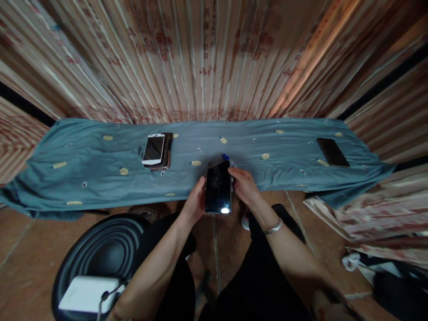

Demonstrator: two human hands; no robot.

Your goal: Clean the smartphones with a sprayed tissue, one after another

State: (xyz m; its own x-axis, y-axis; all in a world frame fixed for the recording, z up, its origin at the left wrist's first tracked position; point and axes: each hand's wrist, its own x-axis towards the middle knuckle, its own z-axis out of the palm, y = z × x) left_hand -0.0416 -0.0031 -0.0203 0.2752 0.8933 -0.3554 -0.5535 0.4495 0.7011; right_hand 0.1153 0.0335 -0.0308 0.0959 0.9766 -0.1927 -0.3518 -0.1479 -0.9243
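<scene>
The left hand (196,199) is pinching a black phone (218,187) by its left side, the right hand (245,185) its right, at the middle of the table's (240,171) near edge. A blue marker (226,157) is poking out beside the right fingers. Farther in, a dark phone (333,152) is lying near the right edge, a white phone (154,149) topping a stack left of centre.
</scene>
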